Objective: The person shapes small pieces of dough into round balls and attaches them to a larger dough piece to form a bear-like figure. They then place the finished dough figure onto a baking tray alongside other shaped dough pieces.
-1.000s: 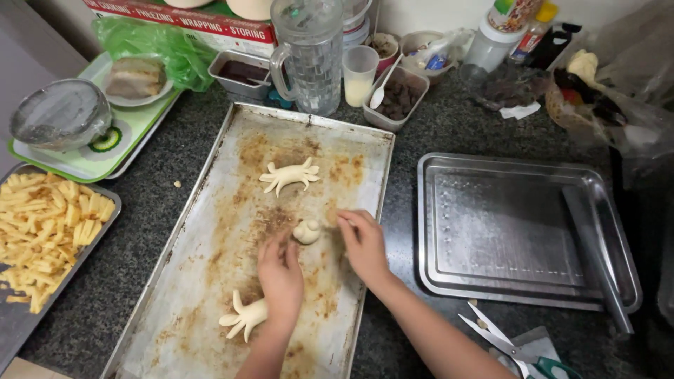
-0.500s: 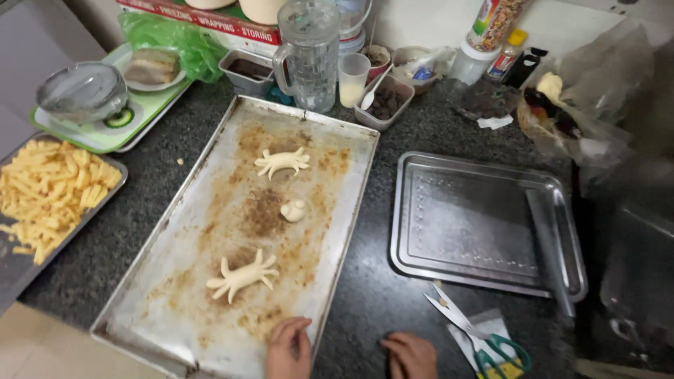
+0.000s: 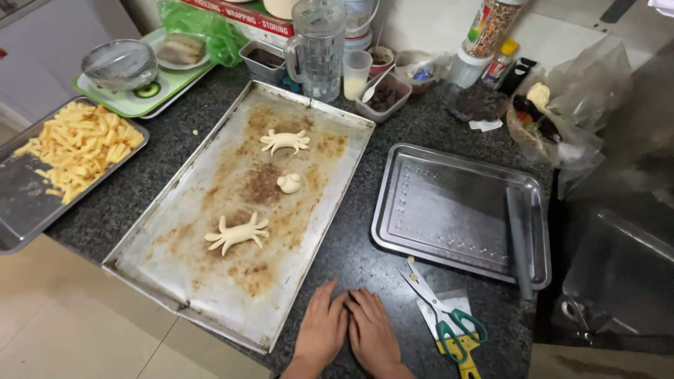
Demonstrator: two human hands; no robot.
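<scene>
The left hand [image 3: 321, 331] and the right hand [image 3: 372, 331] are laid flat, palms down, side by side on the dark speckled counter [image 3: 351, 253], their inner edges touching; the fingers of both are stretched out and kept close together, and nothing is held in either. Just beyond the fingertips of the left hand lies the near right corner of a large, browned baking tray [image 3: 175, 260], set at a slant across the counter. Three pale dough pieces are spread on it, well apart from one another: a crab-shaped piece [image 3: 237, 234] nearest the hands, a small rounded lump [image 3: 289, 183] about the middle, and a second crab-shaped piece [image 3: 284, 141] toward the far end. To the right of the right hand, a pair of scissors [image 3: 441, 314] with green handles is seen resting on a small packet [image 3: 449, 324], blades pointed away from the person. Beyond the scissors a smaller, shiny metal tray [image 3: 449, 203] is placed, with a grey strip [image 3: 520, 238] lying along its right side. At the left edge a tray of cut yellow strips [image 3: 74, 144] is found, and behind it a green tray [image 3: 151, 95] bearing a glass bowl [image 3: 119, 63]. Along the back a clear jug [image 3: 317, 45], a small cup [image 3: 356, 72] and several small containers are lined up, with plastic bags [image 3: 562, 105] at the far right.
</scene>
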